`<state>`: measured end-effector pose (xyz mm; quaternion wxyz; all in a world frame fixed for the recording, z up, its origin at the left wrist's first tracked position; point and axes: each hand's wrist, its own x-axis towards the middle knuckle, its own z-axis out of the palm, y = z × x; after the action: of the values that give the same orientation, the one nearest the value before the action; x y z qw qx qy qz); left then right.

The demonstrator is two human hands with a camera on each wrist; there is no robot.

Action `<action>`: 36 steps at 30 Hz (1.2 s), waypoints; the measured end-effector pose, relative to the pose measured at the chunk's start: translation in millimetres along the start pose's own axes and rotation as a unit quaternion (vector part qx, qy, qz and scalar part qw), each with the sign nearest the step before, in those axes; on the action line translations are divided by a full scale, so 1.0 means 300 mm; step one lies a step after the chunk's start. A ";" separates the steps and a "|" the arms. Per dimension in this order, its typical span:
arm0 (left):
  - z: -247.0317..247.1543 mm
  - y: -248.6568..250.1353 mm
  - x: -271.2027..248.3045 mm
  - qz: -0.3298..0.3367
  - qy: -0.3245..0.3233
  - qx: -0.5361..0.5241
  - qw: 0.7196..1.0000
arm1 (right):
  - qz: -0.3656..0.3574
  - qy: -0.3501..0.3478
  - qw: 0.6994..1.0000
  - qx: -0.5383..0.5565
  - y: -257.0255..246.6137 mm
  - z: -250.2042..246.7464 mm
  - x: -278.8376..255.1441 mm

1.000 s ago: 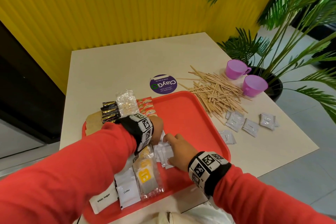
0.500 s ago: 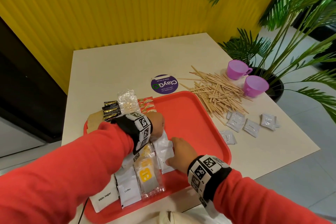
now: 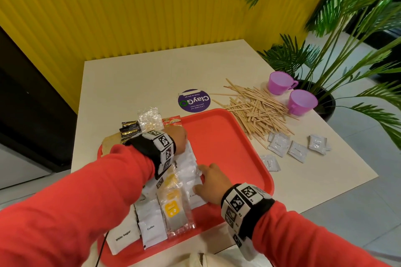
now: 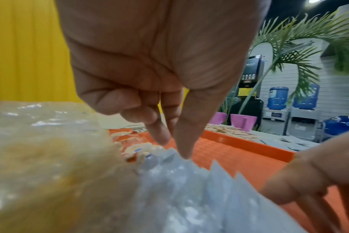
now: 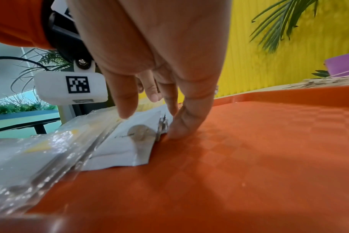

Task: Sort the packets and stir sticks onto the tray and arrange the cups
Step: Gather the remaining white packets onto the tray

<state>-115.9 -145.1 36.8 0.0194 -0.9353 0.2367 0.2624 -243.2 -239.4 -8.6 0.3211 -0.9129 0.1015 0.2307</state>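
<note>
Table [image 3: 130,84]: cream top, set against a yellow ribbed wall.

Tray [image 3: 219,136]: red-orange plastic with a textured floor, at the table's near edge; its left half is filled, its right half bare.

Stir sticks [image 3: 258,110]: loose heap of thin pale wooden sticks on the table, just beyond the tray's right rim.

Cups [image 3: 301,101]: two purple handled cups, upright, beside the sticks at the table's far right edge.

White packets [image 3: 191,165]: flat, serrated-edged sachets in an overlapping row on the tray beside clear-wrapped yellow ones. More lie loose [image 3: 297,150] on the table, right of the tray.

Left hand [image 3: 179,138]: fingertips [image 4: 184,151] pointing down, close together, touching the row's far end.

Right hand [image 3: 211,186]: fingers [image 5: 181,126] straight and slightly apart, tips pressing the row's right edge and the tray floor.
</note>
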 end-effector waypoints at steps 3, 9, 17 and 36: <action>-0.019 -0.042 0.012 -0.013 0.027 -0.027 0.999 | 0.005 0.039 0.998 0.056 -0.004 -0.017 0.022; -0.024 -0.068 0.018 0.024 0.023 -0.098 0.995 | -0.006 -0.044 0.966 0.255 -0.033 -0.018 0.032; -0.012 -0.081 0.012 -0.004 0.058 -0.116 0.992 | 0.081 0.006 0.934 0.348 -0.077 -0.096 0.040; -0.023 -0.025 0.045 0.019 0.051 -0.132 0.990 | 0.068 0.062 0.922 0.377 -0.007 -0.163 0.102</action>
<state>-99.2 -145.5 35.2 -0.1214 -0.9373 0.2179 0.2434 -198.3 -270.0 11.2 0.6184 -0.7276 0.2623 0.1392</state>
